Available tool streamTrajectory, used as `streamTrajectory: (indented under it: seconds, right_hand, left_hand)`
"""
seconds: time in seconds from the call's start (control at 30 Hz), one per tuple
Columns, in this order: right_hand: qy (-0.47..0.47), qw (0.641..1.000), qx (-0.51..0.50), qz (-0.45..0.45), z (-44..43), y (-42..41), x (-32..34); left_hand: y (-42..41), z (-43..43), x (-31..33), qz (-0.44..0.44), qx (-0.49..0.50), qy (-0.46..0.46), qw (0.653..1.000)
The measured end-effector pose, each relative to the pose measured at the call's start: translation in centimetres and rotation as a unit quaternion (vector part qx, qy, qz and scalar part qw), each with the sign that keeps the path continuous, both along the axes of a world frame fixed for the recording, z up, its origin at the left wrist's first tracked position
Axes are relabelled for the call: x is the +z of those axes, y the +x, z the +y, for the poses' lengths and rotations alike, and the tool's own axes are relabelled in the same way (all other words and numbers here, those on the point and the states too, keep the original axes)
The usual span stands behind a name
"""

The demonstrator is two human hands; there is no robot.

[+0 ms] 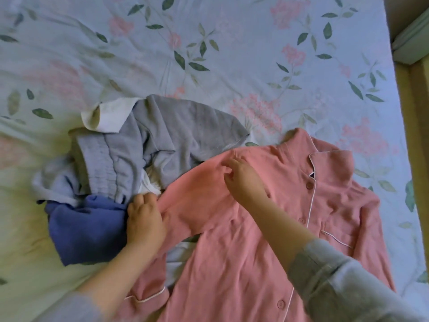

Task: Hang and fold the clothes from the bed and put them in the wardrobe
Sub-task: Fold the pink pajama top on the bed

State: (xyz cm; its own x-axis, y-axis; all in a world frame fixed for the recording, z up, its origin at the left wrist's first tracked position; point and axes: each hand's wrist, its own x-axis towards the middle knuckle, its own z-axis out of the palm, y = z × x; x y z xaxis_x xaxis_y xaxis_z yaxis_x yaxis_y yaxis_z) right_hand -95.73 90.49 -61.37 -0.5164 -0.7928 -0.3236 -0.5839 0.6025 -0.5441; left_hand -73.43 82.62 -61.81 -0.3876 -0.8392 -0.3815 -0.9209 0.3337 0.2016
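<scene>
From my feed I count two hands, one pink shirt [232, 263] and a heap of at least three other garments: one grey top [174, 131] with a white collar [109, 117], one dark blue garment [86, 228] and one pale blue garment [55, 182]. All of it lies on the floral bed sheet [232, 43]. The pink shirt is spread front-up on the near right part of the bed, collar away from me. I can make out three buttons [310, 185] and one chest pocket [336, 238] trimmed in white. Its one clearly visible sleeve [197, 201] runs down-left from the shoulder, overlapping the grey top's edge, then bends back toward me at the heap. The left hand [145, 219] sits right on that bend, knuckles up, fingers curled down and the thumb lying on the pink cloth, gripping the sleeve where it meets the dark blue garment. The right hand [241, 177] reaches across the shirt front to the shoulder seam, with its fingers bent and bunched together, nipping a small pucker of pink fabric. Both forearms come in from the bottom edge. The right one crosses over the button line, and a grey cuff [336, 275] is pushed up on it.
</scene>
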Motion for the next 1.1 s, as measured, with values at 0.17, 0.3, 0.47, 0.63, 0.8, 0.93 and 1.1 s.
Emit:
streamTrajectory:
  seconds: [0.17, 0.3, 0.47, 0.63, 0.8, 0.93, 1.1]
  right_hand:
    - [0.071, 0.985, 0.153, 0.042, -4.6, -0.5, -0.4]
    - [0.107, 0.974, 0.19, 0.056, -7.1, -0.1, -1.1]
    - [0.111, 0.971, 0.205, 0.051, -7.8, -0.2, -1.5]
    - [-0.001, 0.999, 0.046, -0.016, -8.3, -0.4, -0.8]
    - [-0.058, 0.994, -0.075, -0.061, -12.2, -1.0, 0.5]
    - [-0.001, 0.992, -0.09, -0.089, -14.1, -1.0, -0.2]
    - [-0.032, 0.985, -0.141, -0.098, -13.9, -0.4, -1.4]
  left_hand:
    - [2.4, -2.3, -1.2, 0.082, -0.009, 0.152, 0.985]
    - [3.7, -4.1, -1.5, 0.191, 0.076, 0.304, 0.93]
    - [5.7, -4.4, -1.2, 0.228, 0.135, 0.472, 0.841]
    - [5.5, -7.6, 0.8, 0.331, 0.189, 0.457, 0.804]
    - [1.4, -15.4, 5.3, 0.368, 0.095, 0.197, 0.904]
    - [-1.0, -19.1, 6.9, 0.306, 0.004, 0.038, 0.951]
    - [-0.6, -19.5, 6.1, 0.187, -0.039, 0.058, 0.98]
